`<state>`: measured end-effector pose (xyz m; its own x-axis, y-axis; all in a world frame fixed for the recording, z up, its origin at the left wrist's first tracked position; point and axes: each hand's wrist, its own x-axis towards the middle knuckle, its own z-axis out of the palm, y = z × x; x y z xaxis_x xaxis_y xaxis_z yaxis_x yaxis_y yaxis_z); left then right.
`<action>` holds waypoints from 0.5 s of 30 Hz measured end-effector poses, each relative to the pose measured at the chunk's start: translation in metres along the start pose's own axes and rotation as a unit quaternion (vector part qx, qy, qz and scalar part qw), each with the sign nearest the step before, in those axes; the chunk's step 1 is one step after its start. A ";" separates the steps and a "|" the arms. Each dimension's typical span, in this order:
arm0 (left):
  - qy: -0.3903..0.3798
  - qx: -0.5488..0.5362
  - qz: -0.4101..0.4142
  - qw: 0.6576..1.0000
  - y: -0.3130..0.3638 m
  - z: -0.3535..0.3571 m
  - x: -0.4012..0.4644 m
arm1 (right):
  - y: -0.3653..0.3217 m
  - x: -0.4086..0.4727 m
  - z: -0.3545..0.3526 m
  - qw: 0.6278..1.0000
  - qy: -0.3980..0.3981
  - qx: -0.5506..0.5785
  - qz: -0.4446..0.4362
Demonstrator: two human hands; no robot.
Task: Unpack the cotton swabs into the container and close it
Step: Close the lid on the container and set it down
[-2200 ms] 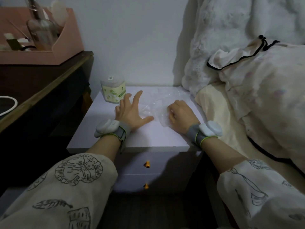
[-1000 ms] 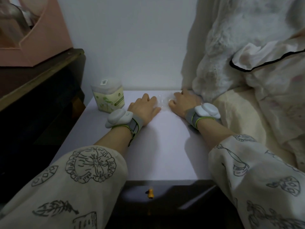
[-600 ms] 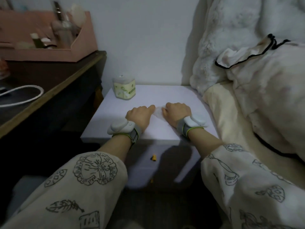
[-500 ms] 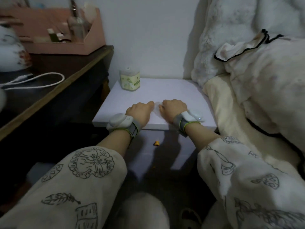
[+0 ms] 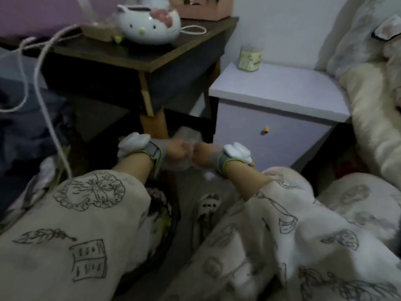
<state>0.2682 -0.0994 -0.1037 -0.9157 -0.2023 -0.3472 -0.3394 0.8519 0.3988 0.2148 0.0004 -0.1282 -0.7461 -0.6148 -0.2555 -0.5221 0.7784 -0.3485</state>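
Observation:
The cotton swab container (image 5: 250, 60), a small clear pot with a green and cream label, stands closed at the back left of the lilac nightstand (image 5: 282, 92). My left hand (image 5: 176, 151) and my right hand (image 5: 200, 153) are low in front of the nightstand, fists nearly touching. Between them they hold a crumpled clear plastic wrapper (image 5: 188, 135), which sticks out above and below the fingers. No swabs show.
A dark wooden table (image 5: 138, 53) at the left carries a white cat-shaped pot (image 5: 149, 23), white cables (image 5: 43, 68) and a pink organiser (image 5: 204, 7). Bedding (image 5: 373, 88) lies at the right. A slipper (image 5: 206, 208) is on the floor below my hands.
My hands have left the nightstand top with the plastic wrapper and dropped to the lower left, in front of the drawers. The view has swung left and down. The container has stayed put.

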 end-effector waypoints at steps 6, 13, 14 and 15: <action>-0.050 -0.013 -0.147 0.988 -0.123 0.047 -0.038 | -0.079 -0.012 0.088 0.992 -0.120 0.027 -0.036; 0.016 -0.059 -0.204 0.977 -0.178 0.055 -0.052 | -0.120 -0.003 0.129 0.992 -0.118 0.025 -0.041; 0.010 -0.064 -0.215 0.975 -0.184 0.054 -0.050 | -0.121 -0.002 0.131 0.992 -0.121 0.021 -0.040; 0.000 -0.070 -0.226 0.972 -0.189 0.052 -0.049 | -0.123 -0.002 0.132 0.992 -0.119 0.024 -0.039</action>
<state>0.3883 -0.2254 -0.2065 -0.6657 -0.5413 -0.5137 -0.7334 0.6017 0.3163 0.3346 -0.1108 -0.2042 -0.5822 -0.6905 -0.4293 -0.5509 0.7233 -0.4163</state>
